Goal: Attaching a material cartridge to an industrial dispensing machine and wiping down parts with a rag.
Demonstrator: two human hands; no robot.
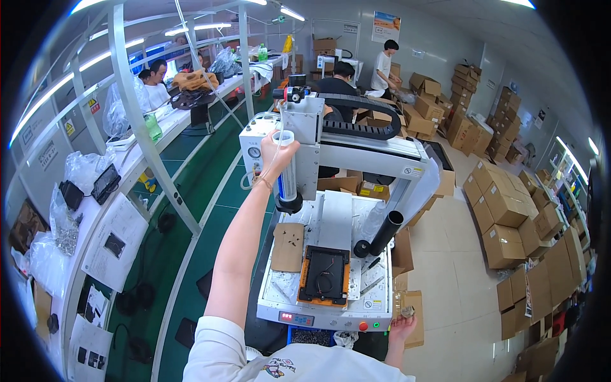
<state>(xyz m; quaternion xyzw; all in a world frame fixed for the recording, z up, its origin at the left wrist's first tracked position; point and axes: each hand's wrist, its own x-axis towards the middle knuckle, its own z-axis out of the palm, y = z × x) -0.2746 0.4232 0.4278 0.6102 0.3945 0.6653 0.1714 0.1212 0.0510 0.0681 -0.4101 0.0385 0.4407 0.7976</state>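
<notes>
My left hand (282,151) grips the top of a clear syringe barrel (287,178) with a white rim and thin tube, mounted on the dispensing machine's head (302,118). Below, an orange-framed fixture (323,275) holds a black panel with a cable. A cardboard piece (287,254) with small dark bits lies left of it. A black cylinder (386,230) and a clear bottle (372,223) stand on the right. My right hand (401,328) is at the machine's right front corner, fingers closed around a small greyish object (408,312) that I cannot make out.
A long bench (95,219) with bags and black parts runs along the left, beside metal uprights and a green floor mat (146,248). Stacked cardboard boxes (503,207) line the right. Co-workers (384,67) are behind the machine and at the left bench (156,86).
</notes>
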